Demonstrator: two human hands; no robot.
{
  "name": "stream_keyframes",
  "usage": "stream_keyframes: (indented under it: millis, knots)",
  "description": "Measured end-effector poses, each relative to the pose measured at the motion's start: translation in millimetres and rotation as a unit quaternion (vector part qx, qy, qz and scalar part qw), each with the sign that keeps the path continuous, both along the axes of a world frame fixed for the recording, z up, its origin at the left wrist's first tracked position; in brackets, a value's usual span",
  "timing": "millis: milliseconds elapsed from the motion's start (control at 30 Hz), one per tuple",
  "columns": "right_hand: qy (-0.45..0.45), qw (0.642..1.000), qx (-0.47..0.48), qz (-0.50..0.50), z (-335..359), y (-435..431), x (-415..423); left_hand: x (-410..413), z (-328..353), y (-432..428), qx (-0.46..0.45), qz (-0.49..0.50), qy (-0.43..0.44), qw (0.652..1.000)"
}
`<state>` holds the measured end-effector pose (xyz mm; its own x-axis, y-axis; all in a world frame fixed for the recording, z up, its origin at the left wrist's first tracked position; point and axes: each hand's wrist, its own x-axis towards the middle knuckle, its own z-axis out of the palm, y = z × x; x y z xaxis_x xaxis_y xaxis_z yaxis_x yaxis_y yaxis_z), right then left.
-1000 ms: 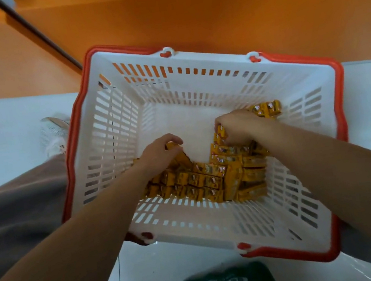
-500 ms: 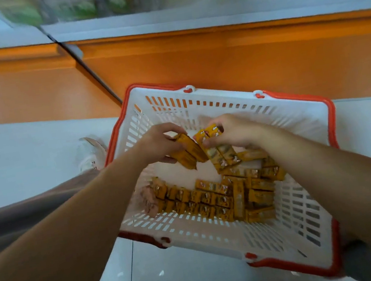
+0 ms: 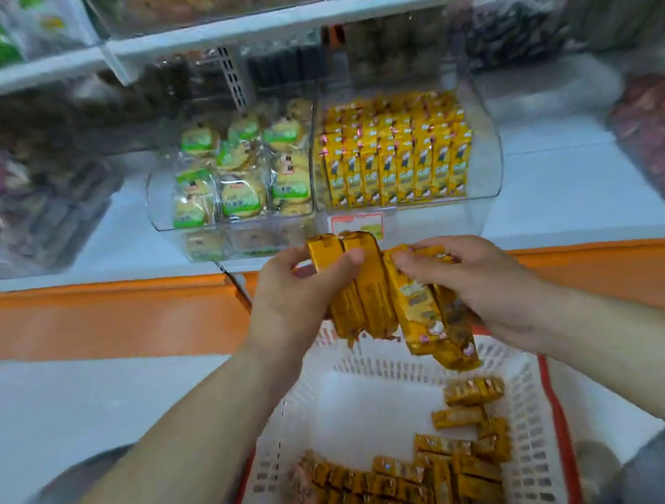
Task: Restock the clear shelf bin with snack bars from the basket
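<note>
My left hand (image 3: 296, 296) grips two yellow snack bars (image 3: 356, 287) upright, above the white basket with a red rim (image 3: 522, 400). Right beside it my right hand (image 3: 475, 281) holds a few more of the same bars (image 3: 419, 316), fanned downward. Several snack bars (image 3: 420, 486) still lie on the basket floor. Straight ahead on the shelf stands the clear bin (image 3: 487, 166), with rows of matching yellow bars (image 3: 396, 154) standing upright in it.
A second clear bin (image 3: 162, 217) of round green-labelled cakes adjoins the yellow one on the left. Blurred bins of other snacks flank both sides and fill the upper shelf. An orange band (image 3: 92, 316) runs below the shelf edge. My knees frame the basket.
Both hands have come up out of the basket, each with a bunch of bars, and my view has lifted from the basket to the shelf bins.
</note>
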<state>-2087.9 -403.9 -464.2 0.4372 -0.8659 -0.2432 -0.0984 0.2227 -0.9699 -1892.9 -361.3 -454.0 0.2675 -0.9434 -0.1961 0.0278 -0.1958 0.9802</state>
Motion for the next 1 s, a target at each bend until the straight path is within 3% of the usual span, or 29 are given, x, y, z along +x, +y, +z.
stream_keyframes:
  millis: [133, 300, 667, 833, 1000]
  knots:
    - [-0.047, 0.998, 0.022, -0.024, 1.7, 3.4, 3.6, -25.2, -1.3, 2.4, 0.003, 0.030, 0.093, 0.995]
    - [-0.024, 0.999, 0.012, -0.025, -9.9, -17.8, 14.8, -23.0, -9.6, -8.8, 0.044, 0.013, 0.184, 0.982]
    - [-0.048, 0.994, 0.011, -0.101, -19.0, -47.0, 23.9, -13.9, -28.2, -26.6, 0.035, -0.075, 0.113, 0.990]
    - [-0.062, 0.994, 0.019, -0.088, -17.8, -45.9, 31.2, -14.1, -30.4, -25.8, 0.006, -0.091, 0.106, 0.990]
    - [-0.143, 0.986, 0.073, -0.042, -13.4, -46.8, 25.9, -5.5, -26.2, -28.0, -0.019, -0.077, 0.134, 0.988]
